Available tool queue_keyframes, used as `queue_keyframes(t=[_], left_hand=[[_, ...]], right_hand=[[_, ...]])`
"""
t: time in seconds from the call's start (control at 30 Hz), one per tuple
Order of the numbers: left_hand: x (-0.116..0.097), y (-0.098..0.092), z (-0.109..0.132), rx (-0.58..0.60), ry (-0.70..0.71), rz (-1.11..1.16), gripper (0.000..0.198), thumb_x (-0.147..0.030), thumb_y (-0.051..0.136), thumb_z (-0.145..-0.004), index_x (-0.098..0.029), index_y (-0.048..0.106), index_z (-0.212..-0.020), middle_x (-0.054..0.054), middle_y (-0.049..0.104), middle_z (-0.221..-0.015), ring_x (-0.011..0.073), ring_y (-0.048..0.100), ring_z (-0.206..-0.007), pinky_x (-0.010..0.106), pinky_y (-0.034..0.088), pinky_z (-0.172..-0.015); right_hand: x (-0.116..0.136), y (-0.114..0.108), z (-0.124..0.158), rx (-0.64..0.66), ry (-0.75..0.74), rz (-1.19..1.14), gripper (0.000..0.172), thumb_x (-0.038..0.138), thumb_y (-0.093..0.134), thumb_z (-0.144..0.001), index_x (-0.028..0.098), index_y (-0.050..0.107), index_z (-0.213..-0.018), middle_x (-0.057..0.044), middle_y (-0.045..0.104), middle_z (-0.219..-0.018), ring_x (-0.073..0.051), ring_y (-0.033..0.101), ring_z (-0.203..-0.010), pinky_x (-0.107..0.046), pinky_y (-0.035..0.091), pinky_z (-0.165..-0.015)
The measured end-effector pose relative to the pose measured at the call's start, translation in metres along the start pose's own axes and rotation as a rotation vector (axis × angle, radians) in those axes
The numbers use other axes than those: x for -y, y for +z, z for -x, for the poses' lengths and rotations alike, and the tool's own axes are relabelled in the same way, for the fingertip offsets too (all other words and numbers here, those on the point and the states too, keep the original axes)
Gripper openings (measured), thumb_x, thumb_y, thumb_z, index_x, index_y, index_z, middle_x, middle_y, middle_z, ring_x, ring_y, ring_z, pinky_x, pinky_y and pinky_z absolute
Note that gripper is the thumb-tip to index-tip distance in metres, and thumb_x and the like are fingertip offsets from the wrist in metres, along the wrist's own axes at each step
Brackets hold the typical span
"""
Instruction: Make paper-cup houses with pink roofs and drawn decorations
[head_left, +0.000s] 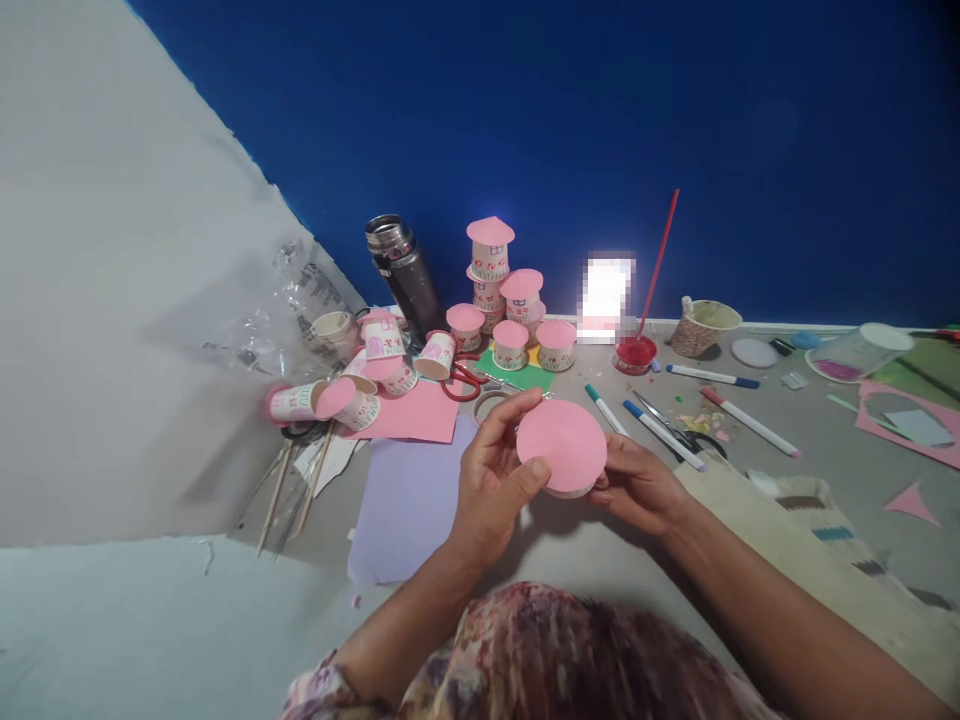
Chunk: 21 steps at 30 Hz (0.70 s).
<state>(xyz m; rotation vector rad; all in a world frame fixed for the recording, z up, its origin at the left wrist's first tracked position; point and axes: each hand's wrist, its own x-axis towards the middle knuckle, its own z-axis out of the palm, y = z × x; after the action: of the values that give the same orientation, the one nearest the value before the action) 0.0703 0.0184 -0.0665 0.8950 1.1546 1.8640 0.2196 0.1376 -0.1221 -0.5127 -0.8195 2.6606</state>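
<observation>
A pink paper cone roof (562, 440) faces up between my hands, with the pale edge of a paper cup (574, 492) showing beneath it. My left hand (501, 470) grips its left side, thumb pressed on the pink paper and fingers behind. Around the right side and underneath curl the fingers of my right hand (637, 485). Behind them, decorated paper cups with pink roofs stand stacked, such as the tall tower (491, 255) and a single cup house (556, 345). More cups (352, 400) lie tipped over at the left.
A dark flask (409, 280) stands against the blue wall. Red scissors (463, 382), several markers (664, 433) and black-handled scissors (675, 425) lie on the table. Purple paper (409, 500) is at left. A red dish with a stick (635, 355) and a paper cup (703, 328) stand behind.
</observation>
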Motion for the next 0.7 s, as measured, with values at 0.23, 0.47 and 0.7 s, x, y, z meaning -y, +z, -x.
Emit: queue_keyframes(t=[0.23, 0.47, 0.7], left_hand=[[-0.013, -0.004, -0.002, -0.123, -0.049, -0.059, 0.032, -0.053, 0.076, -0.09, -0.021, 0.072, -0.088, 0.004, 0.063, -0.094, 0.0199, 0.057, -0.097, 0.03, 0.045, -0.09], [-0.019, -0.009, -0.001, -0.06, -0.27, -0.096, 0.046, -0.054, 0.072, -0.091, -0.02, 0.054, -0.067, -0.002, 0.045, -0.072, 0.0149, 0.038, -0.07, 0.029, 0.033, -0.067], [-0.016, -0.022, 0.001, -0.134, -0.141, -0.213, 0.033, -0.052, 0.073, -0.092, -0.022, 0.067, -0.08, 0.001, 0.057, -0.083, 0.0183, 0.05, -0.079, 0.03, 0.042, -0.073]], right_hand=[[-0.001, -0.01, 0.0, -0.007, -0.008, 0.056, 0.033, 0.039, 0.097, -0.067, 0.017, 0.074, -0.076, 0.002, 0.054, -0.058, -0.009, 0.04, -0.054, -0.021, 0.033, -0.048], [0.003, -0.007, -0.001, 0.008, 0.0, 0.117, 0.04, 0.04, 0.096, -0.069, 0.014, 0.066, -0.065, 0.003, 0.049, -0.056, -0.008, 0.038, -0.052, -0.021, 0.029, -0.048], [0.004, -0.001, -0.002, 0.023, 0.007, 0.126, 0.046, 0.044, 0.097, -0.069, 0.013, 0.062, -0.063, 0.005, 0.047, -0.053, -0.006, 0.034, -0.049, -0.02, 0.027, -0.048]])
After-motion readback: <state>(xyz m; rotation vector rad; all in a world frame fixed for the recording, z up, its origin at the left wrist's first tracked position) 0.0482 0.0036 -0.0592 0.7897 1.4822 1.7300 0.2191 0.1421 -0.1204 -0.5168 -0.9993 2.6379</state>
